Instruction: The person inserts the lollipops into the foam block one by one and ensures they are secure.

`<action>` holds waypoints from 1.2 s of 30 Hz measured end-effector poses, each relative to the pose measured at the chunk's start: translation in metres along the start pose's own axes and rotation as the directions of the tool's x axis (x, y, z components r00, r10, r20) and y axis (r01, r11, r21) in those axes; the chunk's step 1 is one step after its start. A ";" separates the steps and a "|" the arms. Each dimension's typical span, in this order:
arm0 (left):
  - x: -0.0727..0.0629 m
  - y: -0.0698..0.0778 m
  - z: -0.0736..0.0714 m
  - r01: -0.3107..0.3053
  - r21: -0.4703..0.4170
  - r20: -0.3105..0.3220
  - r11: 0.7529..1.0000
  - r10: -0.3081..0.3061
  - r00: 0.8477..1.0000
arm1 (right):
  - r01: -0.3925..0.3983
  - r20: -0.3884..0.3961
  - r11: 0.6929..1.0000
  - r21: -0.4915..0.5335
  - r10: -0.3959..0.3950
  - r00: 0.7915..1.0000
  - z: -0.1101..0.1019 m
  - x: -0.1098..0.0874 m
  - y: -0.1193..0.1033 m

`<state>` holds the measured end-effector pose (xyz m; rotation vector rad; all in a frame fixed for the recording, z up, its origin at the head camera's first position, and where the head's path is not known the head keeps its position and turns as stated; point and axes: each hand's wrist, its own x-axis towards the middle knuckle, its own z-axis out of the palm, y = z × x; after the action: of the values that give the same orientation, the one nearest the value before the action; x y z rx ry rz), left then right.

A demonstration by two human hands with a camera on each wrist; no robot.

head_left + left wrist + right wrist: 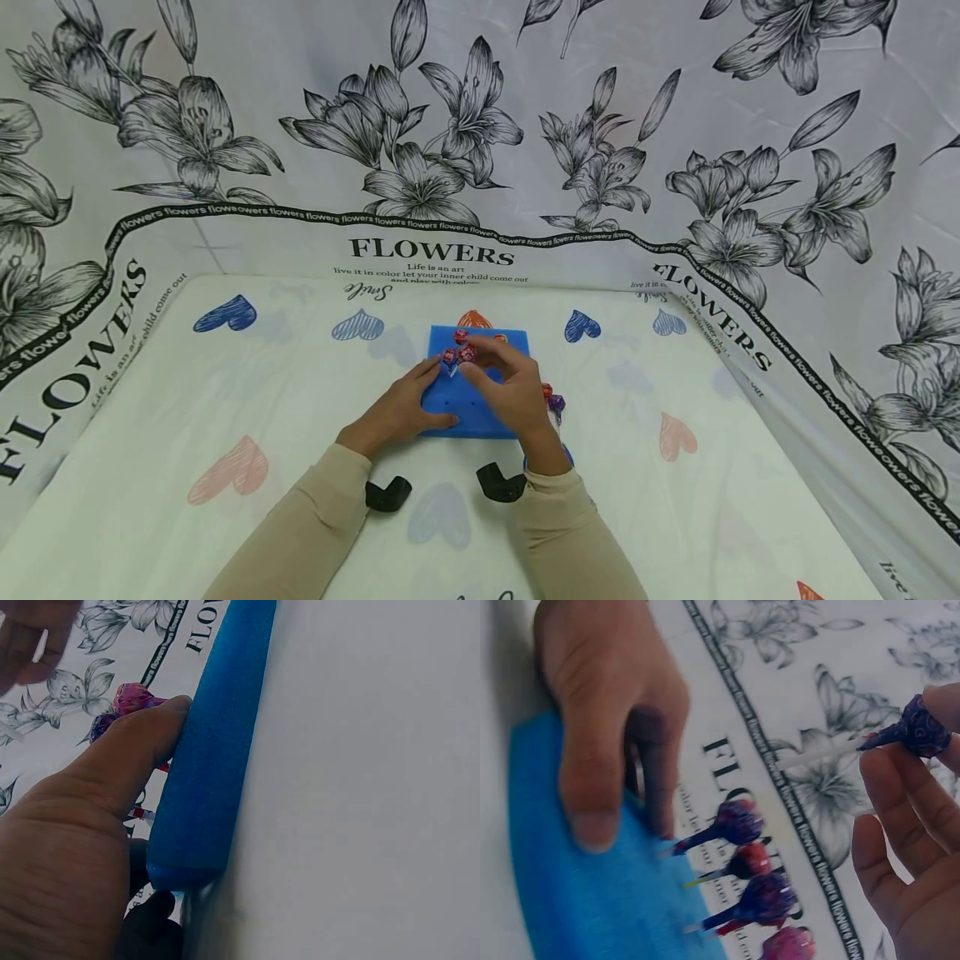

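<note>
A blue foam block [480, 412] lies on the table with small holes in its top. My left hand [401, 408] holds it at the left side, thumb and fingers spread over its edge; the thumb [142, 742] lies at the block's side in the left wrist view. Several wrapped lollipops [739, 821] stand in the block by their sticks, heads outward. Over the block, my right hand [513, 387] pinches another lollipop [926, 727] by its dark wrapped head. Its white stick [821, 754] points back toward the block, free of it in the right wrist view.
Red and purple lollipops [556, 403] lie on the table just right of the block, partly behind the right hand. Black wrist mounts [388, 494] sit at both cuffs. A heart-patterned cloth [300, 400] covers the table, and a flower-printed curtain [600, 192] hangs behind.
</note>
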<state>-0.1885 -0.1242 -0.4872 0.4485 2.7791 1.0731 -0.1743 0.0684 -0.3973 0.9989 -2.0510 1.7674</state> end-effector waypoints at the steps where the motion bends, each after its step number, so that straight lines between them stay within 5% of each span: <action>1: 0.000 0.000 0.000 -0.001 0.003 0.000 1.000 0.001 1.000 | -0.011 0.010 1.000 0.000 0.011 1.000 0.002 0.000 0.000; 15: 0.001 -0.002 -0.001 -0.031 -0.002 -0.017 1.000 0.030 0.999 | -0.130 0.135 0.991 -0.031 0.133 0.982 0.012 -0.009 0.031; 36: 0.001 -0.001 -0.001 -0.025 0.005 -0.012 1.000 0.025 1.000 | -0.169 0.218 0.981 -0.091 0.185 0.958 0.012 -0.010 0.030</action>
<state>-0.1898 -0.1252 -0.4868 0.4806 2.7945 1.0789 -0.1833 0.0615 -0.4293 1.0672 -2.3939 1.7171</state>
